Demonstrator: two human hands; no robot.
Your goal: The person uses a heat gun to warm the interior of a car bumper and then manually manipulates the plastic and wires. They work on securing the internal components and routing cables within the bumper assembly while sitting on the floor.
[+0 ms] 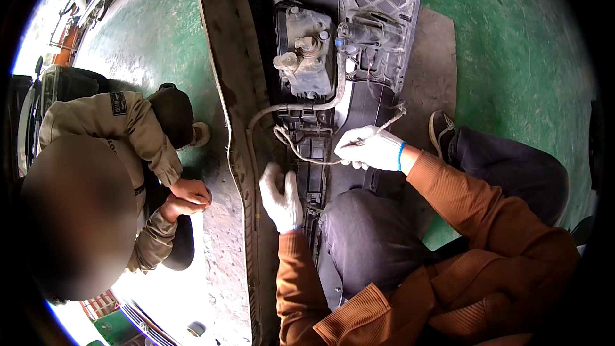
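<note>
Both my hands wear white knit gloves. My right hand (368, 148) is closed in a pinch on a thin wrapped cable (314, 159). One end of the cable curves left to the black plastic frame (315, 182), and its other end, with a frayed tip, sticks out beyond my fingers at the upper right. Lower and to the left, my left hand (280, 200) is open, thumb and fingers apart, beside the frame and holding nothing. Beyond my hands sits a dusty box-shaped part (307, 48) with round fittings. A grey hose (301, 107) bends around its lower side.
A long, dirty curved panel (230, 57) runs along the left of the frame. At the far right end stands a ribbed black bracket (384, 32). Another person (115, 173) crouches at the left with hands together. Green floor (500, 57) and a grey mat (435, 57) lie around.
</note>
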